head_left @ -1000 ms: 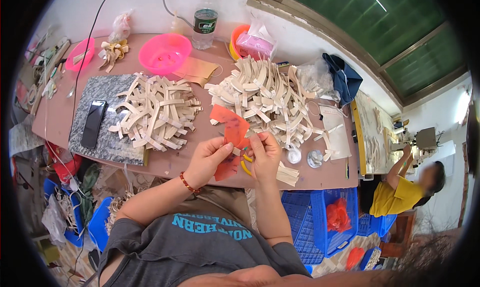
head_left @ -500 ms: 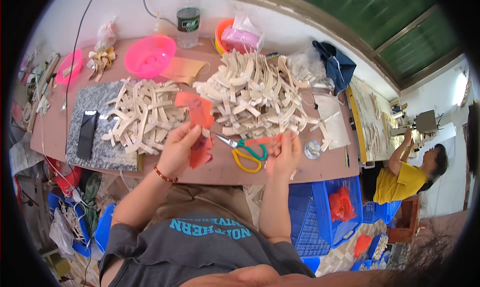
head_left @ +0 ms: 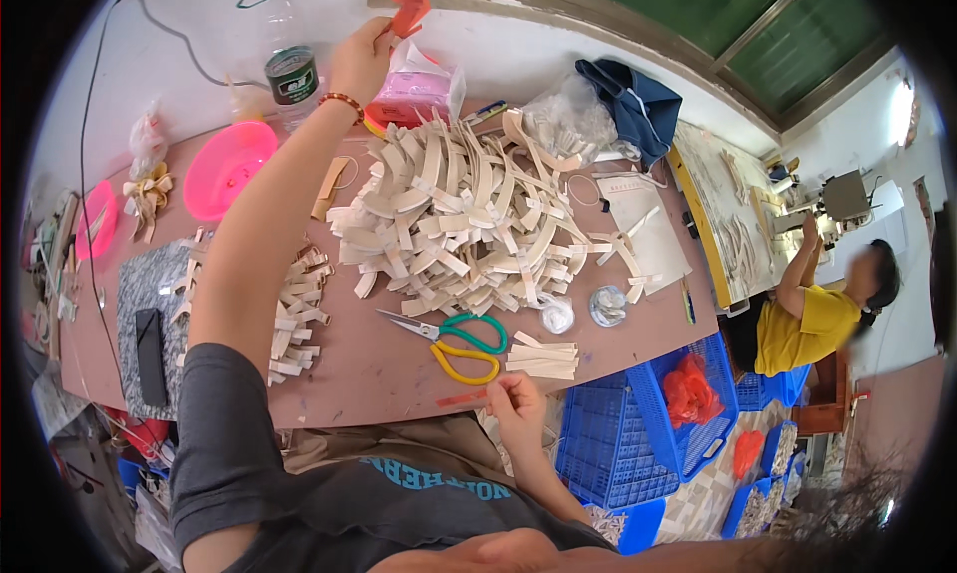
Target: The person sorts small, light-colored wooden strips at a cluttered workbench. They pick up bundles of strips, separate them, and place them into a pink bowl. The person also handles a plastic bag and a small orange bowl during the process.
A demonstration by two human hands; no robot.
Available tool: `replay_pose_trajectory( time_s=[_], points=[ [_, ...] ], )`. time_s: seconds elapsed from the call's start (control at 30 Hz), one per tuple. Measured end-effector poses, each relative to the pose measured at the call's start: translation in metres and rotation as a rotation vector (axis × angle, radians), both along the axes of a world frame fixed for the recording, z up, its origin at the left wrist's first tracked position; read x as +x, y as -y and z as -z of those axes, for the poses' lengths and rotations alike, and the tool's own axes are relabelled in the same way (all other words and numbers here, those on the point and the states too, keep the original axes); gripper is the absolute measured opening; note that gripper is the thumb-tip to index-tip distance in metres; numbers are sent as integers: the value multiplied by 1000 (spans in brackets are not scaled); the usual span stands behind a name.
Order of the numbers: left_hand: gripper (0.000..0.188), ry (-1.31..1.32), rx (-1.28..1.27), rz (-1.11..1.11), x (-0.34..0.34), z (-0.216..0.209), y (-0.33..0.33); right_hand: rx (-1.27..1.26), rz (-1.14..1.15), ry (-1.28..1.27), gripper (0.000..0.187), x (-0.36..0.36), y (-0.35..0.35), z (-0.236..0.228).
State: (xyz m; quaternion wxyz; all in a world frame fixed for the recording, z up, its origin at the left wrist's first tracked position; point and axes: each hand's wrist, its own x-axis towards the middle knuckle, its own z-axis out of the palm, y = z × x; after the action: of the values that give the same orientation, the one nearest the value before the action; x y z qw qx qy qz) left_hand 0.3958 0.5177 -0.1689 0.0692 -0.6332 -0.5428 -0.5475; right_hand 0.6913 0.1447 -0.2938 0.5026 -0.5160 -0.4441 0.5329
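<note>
My left hand (head_left: 361, 64) is stretched out over the far side of the table, its fingers pinching a red-orange sheet (head_left: 407, 6) high beside the wall. Below that hand is a pink tissue pack (head_left: 417, 92). Close to the table's near edge, my right hand (head_left: 518, 405) is closed on a narrow red-orange strip (head_left: 462, 399). Just beyond it lie scissors (head_left: 429, 331) with one green and one yellow handle. A small bundle of pale strips (head_left: 541, 356) sits right of the scissors. Behind them rises a large heap of beige curved strips (head_left: 469, 214).
My left arm partly hides a second strip pile (head_left: 299, 314). A phone (head_left: 150, 359) lies on a grey stone slab (head_left: 140, 284). Farther back stand a pink basin (head_left: 214, 179) and a bottle (head_left: 291, 74). Blue crates (head_left: 608, 438) stand at right; a person in yellow (head_left: 805, 329) works beyond.
My left hand has moved from mid-table up and away toward the wall, carrying the red-orange sheet. My right hand has come down nearer the table edge with the strip, uncovering the pale bundle.
</note>
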Motion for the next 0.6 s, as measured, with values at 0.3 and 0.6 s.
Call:
replay_pose_trajectory(
  time_s=[0.3, 0.6],
  points=[
    [17, -469, -177, 463, -28, 103, -35, -81, 19, -8, 5, 9, -14, 1],
    [23, -790, -568, 512, -10, 45, -43, 18, -10, 118, 7, 3, -16, 3]
  ],
)
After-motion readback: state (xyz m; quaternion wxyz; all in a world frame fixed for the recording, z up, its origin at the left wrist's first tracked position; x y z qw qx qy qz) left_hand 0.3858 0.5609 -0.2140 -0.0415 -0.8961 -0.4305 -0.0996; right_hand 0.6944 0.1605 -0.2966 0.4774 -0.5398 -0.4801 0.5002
